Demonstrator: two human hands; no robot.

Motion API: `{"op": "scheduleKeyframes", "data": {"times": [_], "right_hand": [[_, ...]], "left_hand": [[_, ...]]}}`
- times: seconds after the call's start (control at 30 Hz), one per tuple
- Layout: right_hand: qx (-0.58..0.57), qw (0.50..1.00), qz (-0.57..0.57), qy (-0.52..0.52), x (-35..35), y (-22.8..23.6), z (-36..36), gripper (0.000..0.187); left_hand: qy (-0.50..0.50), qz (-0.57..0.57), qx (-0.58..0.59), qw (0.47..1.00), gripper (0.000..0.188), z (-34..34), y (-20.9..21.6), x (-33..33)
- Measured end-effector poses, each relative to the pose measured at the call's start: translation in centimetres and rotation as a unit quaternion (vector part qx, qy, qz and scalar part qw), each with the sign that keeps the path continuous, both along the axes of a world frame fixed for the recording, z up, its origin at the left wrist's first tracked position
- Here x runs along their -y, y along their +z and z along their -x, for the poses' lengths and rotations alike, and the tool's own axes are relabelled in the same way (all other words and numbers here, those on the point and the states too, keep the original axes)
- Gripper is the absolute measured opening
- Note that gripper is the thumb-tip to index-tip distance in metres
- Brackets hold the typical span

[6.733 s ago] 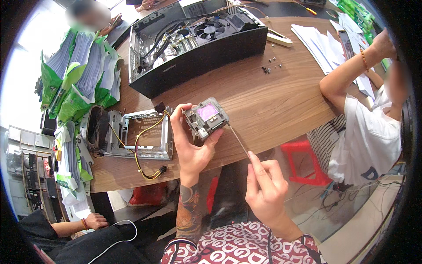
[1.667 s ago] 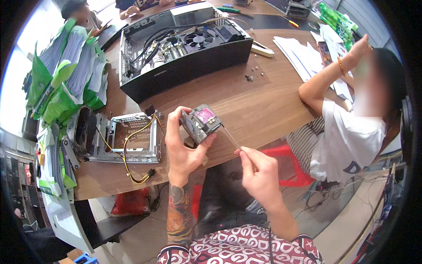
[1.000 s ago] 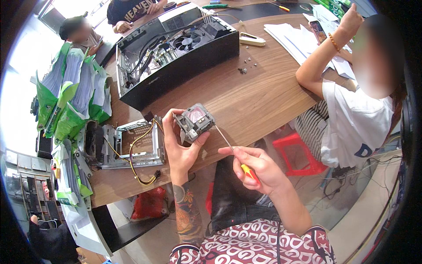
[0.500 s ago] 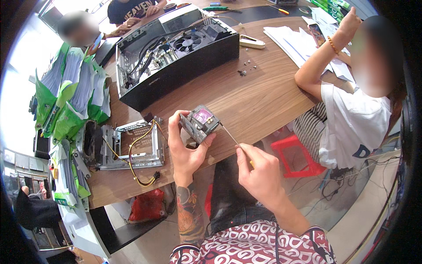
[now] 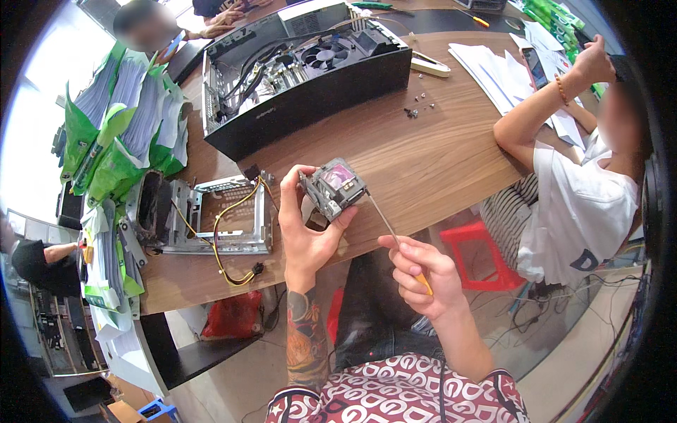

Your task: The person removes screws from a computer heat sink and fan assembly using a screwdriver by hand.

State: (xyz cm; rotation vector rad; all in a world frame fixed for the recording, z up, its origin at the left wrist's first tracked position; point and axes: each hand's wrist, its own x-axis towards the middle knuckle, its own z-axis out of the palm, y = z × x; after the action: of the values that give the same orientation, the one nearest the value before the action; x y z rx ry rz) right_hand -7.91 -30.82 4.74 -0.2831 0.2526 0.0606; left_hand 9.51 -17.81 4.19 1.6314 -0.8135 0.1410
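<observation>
- In the head view, the left hand (image 5: 309, 240) is half curled, thumb and fingers clamped on the sides of a small grey block (image 5: 337, 189) with a pinkish-purple top, held up above the near part of the wooden table (image 5: 367, 148)
- The right hand (image 5: 429, 273) is closed round a screwdriver (image 5: 383, 217), its orange handle end showing below the fingers and its tip at the right corner of the block; whether it sits in a screw is too small to tell
- Beyond the hands, an open computer case (image 5: 310, 106) holds a black fan (image 5: 326, 55), dark cables (image 5: 259, 76) and boards
- Left of the block, a metal frame (image 5: 264, 236) lies on the table, a yellow-and-black cable (image 5: 220, 243) draped across it and over its near edge
- At the far left, torn green wrappers (image 5: 79, 134) enclose thick stacks of paper (image 5: 139, 88)
- Several small screws (image 5: 412, 113) lie loose near the case's right end
</observation>
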Motion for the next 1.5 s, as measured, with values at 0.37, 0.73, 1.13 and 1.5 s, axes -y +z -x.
{"op": "scheduleKeyframes", "data": {"times": [0.37, 0.73, 1.13, 1.5], "right_hand": [[-0.072, 0.399, 0.892, -0.201, -1.1, 1.9, -0.2, 0.025], [-0.085, 0.933, 0.35, -0.024, 0.9, 1.4, 0.5, 0.027], [-0.108, 0.955, 0.276, -0.03, -0.1, 0.5, 0.5, 0.025], [-0.114, 0.733, 0.638, -0.208, -1.2, 0.6, 0.3, 0.018]], "left_hand": [[-0.001, 0.007, -0.003, 1.0, 0.075, 0.1, -0.4, -0.2], [0.011, -0.015, 0.013, 1.0, 0.073, 0.5, 0.3, -0.2], [-0.021, -0.031, -0.012, 0.999, 0.079, 0.3, -0.3, -0.4], [0.008, -0.032, 0.045, 0.998, 0.077, 0.2, -0.3, -0.4]]}}
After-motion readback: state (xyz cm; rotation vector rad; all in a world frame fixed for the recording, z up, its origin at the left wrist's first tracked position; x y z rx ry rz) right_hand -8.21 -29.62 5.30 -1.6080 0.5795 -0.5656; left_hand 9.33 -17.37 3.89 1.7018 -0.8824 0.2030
